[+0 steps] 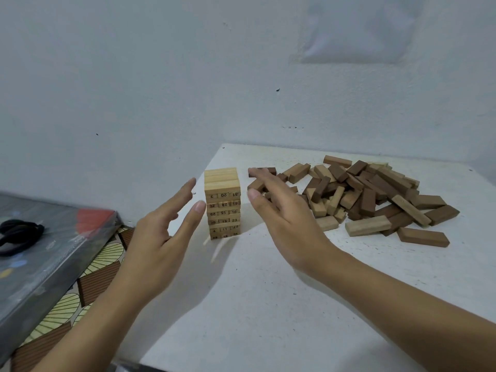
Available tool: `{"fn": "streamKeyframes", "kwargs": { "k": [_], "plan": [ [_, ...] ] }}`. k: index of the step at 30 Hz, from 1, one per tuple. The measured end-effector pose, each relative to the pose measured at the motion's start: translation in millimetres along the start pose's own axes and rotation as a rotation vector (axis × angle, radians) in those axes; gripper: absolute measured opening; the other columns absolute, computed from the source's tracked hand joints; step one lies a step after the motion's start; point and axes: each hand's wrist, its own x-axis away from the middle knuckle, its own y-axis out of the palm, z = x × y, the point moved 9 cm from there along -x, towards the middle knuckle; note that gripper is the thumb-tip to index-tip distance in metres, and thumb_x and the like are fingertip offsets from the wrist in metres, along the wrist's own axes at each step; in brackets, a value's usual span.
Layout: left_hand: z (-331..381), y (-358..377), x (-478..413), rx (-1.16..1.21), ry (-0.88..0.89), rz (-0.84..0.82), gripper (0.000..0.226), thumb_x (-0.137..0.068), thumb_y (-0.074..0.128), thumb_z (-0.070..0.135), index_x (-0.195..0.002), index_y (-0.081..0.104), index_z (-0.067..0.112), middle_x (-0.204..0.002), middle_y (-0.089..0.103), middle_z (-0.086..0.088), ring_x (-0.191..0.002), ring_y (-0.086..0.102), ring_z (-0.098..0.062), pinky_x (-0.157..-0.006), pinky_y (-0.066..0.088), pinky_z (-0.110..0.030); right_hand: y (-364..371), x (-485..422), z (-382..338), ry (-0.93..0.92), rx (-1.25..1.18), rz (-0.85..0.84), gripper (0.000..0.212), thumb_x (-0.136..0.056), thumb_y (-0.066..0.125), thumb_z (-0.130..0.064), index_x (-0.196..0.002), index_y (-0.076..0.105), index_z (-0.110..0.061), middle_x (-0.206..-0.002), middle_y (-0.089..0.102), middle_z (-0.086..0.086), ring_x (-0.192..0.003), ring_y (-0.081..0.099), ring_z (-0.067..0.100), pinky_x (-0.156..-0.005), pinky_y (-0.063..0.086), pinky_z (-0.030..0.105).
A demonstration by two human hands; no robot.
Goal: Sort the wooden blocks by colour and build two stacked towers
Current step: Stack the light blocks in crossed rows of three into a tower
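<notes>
A tower of light wooden blocks (pixel 222 204) with printed numbers stands upright near the left edge of the white table (pixel 268 304). My left hand (pixel 163 232) hovers just left of the tower with straight fingers and holds nothing. On the tower's right side my right hand (pixel 284 213) is also spread, empty, a small gap away. Behind and right of it lies a loose pile of dark and light blocks (pixel 370 194). Two dark blocks (pixel 261 171) lie partly hidden behind my right fingers.
A grey wall stands close behind the table. Left of the table is a lower surface with a grey zip folder (pixel 48 253) carrying a black band (pixel 18 233), on a leaf-patterned mat (pixel 102 267). A single dark block (pixel 422 237) lies at the pile's near edge.
</notes>
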Motion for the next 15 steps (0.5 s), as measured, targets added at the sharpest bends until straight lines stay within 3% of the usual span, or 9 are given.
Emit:
{"fn": "streamKeyframes", "kwargs": {
  "k": [3,7,12,15],
  "plan": [
    [2.1,-5.4,13.7,-0.059,0.001,0.033,0.058,-0.086,0.052,0.073,-0.140,0.054,0.050,-0.133,0.061,0.030,-0.124,0.057,0.006,-0.097,0.048,-0.026,-18.5,13.3,-3.1,-0.069,0.008,0.097,0.025,-0.103,0.052,-0.028,-0.126,0.063,-0.025,-0.128,0.060,-0.013,-0.123,0.054,0.008,-0.102,0.045,0.029],
    [17.0,-1.2,28.4,-0.111,0.038,0.061,0.020,-0.096,0.058,0.049,-0.105,0.070,0.036,-0.109,0.070,0.025,-0.106,0.064,0.001,-0.078,0.048,-0.023,-35.2,33.6,-5.1,-0.082,0.064,0.123,0.009,-0.098,0.060,-0.020,-0.094,0.065,-0.026,-0.104,0.063,-0.015,-0.105,0.057,0.006,-0.081,0.047,0.019],
    [31.0,21.0,37.1,-0.169,0.084,-0.052,0.022,-0.093,0.059,0.044,-0.085,0.070,0.026,-0.083,0.071,0.011,-0.084,0.064,-0.012,-0.060,0.040,-0.007,-57.8,56.9,-4.3,-0.145,0.232,0.084,0.008,-0.094,0.057,-0.031,-0.088,0.062,-0.028,-0.094,0.060,-0.015,-0.102,0.056,0.012,-0.084,0.043,0.022],
    [48.7,49.3,36.9,-0.177,0.127,-0.175,0.018,-0.095,0.058,0.046,-0.090,0.069,0.032,-0.091,0.070,0.017,-0.091,0.063,-0.010,-0.064,0.046,-0.010,-87.6,63.6,7.8,-0.181,0.380,0.104,0.011,-0.093,0.057,-0.030,-0.086,0.064,-0.025,-0.088,0.061,-0.017,-0.097,0.056,0.009,-0.082,0.041,0.024]
  ]
}}
